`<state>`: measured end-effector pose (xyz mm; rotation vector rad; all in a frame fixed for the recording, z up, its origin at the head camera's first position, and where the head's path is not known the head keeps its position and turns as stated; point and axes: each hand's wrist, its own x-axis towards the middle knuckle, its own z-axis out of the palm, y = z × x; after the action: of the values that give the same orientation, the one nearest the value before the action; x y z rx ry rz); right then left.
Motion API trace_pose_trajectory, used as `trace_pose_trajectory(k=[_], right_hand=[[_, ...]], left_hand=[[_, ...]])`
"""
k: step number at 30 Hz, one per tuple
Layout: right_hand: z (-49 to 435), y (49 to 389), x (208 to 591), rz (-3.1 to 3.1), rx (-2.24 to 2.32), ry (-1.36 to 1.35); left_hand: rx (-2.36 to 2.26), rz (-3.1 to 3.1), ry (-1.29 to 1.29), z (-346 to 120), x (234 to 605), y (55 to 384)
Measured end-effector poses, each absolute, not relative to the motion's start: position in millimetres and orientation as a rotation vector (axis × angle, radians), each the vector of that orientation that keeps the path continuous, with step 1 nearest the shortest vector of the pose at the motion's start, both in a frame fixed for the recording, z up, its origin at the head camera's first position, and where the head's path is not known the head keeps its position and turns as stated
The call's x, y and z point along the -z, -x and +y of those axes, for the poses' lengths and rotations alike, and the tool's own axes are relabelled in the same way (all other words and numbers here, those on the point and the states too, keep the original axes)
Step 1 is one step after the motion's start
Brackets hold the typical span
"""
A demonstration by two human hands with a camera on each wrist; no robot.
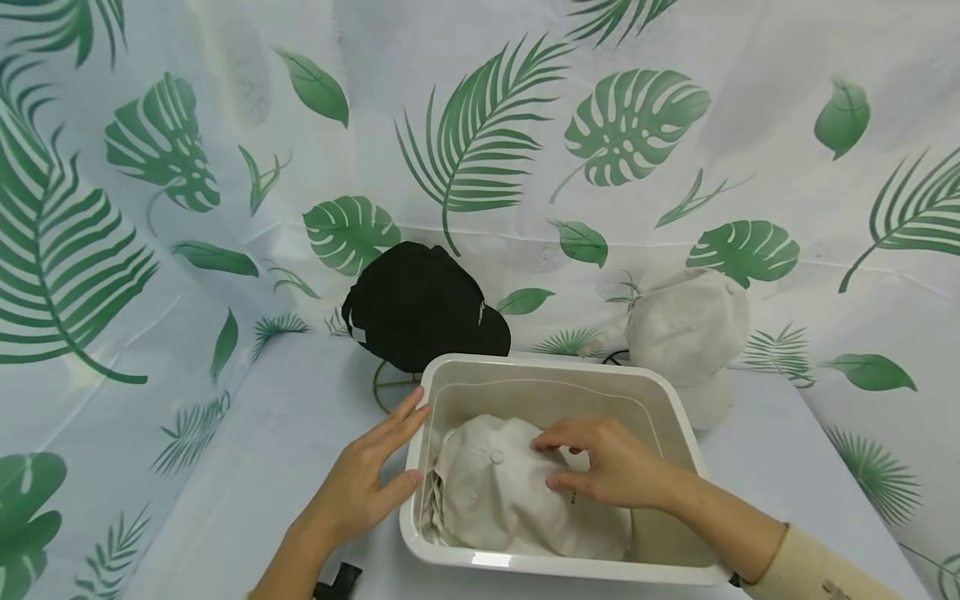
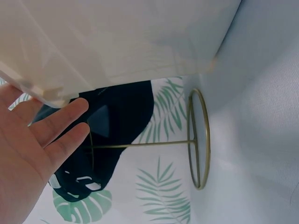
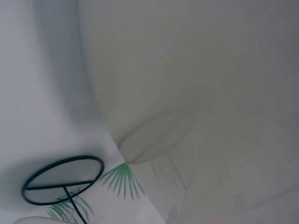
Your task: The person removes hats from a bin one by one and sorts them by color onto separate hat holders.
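A pale beige baseball cap (image 1: 502, 483) lies crown up inside a white plastic bin (image 1: 678, 417), towards its left side. Over the cap's crown is my right hand (image 1: 611, 467), thumb and fingers spread apart; whether the fingertips touch the fabric I cannot tell. My left hand (image 1: 367, 475) rests at the bin's left rim with its fingers extended. In the left wrist view, that hand (image 2: 32, 144) lies beside the bin's outer wall (image 2: 126, 42). The right hand is out of sight in the right wrist view, where the bin's wall (image 3: 210, 93) fills most of the picture.
Behind the bin, a black cap (image 1: 420, 308) sits on a gold wire stand (image 2: 201, 140). Another beige cap (image 1: 686, 325) hangs at the back right, near a black wire stand (image 3: 65, 186). A leaf-patterned sheet (image 1: 510, 50) covers the walls around the table (image 1: 300, 417).
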<state>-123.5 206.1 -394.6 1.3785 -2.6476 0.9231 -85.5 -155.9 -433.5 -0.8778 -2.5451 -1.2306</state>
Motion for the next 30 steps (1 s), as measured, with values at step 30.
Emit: trace_pose_trajectory(k=[30], right_hand=[[207.6, 122.5, 396.1, -2.524, -1.017, -1.342]], left_hand=[[1.231, -2.545, 0.875, -154.9, 433.5, 85.0]])
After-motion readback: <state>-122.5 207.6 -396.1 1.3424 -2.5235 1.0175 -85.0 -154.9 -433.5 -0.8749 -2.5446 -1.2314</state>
